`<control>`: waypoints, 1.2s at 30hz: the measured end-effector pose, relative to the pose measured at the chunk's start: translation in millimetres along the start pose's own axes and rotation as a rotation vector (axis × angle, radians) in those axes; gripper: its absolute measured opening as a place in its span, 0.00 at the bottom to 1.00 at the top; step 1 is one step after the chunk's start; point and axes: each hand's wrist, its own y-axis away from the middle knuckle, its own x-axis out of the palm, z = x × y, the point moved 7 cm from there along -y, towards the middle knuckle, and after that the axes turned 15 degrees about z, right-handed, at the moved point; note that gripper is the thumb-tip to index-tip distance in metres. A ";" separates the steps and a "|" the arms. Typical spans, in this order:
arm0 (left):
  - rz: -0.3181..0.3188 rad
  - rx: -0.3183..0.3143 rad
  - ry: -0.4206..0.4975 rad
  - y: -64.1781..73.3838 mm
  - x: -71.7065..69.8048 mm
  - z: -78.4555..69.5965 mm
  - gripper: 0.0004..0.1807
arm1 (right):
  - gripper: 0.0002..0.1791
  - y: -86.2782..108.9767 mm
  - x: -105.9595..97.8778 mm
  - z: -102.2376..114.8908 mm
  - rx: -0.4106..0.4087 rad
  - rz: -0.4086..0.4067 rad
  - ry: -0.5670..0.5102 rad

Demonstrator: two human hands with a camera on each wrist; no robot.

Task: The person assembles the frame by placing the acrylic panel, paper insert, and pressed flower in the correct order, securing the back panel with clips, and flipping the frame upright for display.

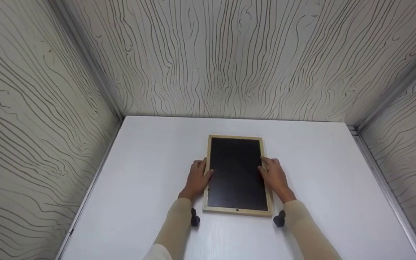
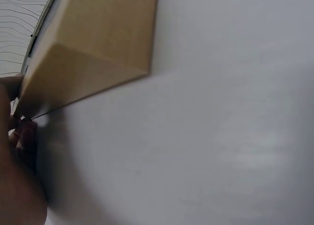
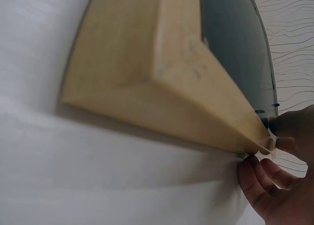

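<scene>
A wooden picture frame [image 1: 236,173] with a black panel lies on the white table, long side pointing away from me. Along its left edge my left hand [image 1: 198,179] grips it, thumb over the border and fingers against the outer side. My right hand [image 1: 276,178] holds the opposite edge the same way. The left wrist view has the near corner of the pale wooden border [image 2: 98,53] large, with part of the left hand [image 2: 19,186] at the far left. In the right wrist view, fingers [image 3: 257,183] of the right hand curl beneath the border's side.
A white tabletop [image 1: 150,162] surrounds the frame. Walls with a wood-grain line pattern [image 1: 222,61] rise at the back and both sides, with grey metal rails [image 1: 89,61] at the corners. Black wrist mounts [image 1: 279,219] sit by the sleeves.
</scene>
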 end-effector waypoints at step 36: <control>0.016 -0.009 0.024 1.3 0.2 2.4 0.36 | 0.20 -15.8 -0.6 -6.4 -0.060 -0.157 -0.277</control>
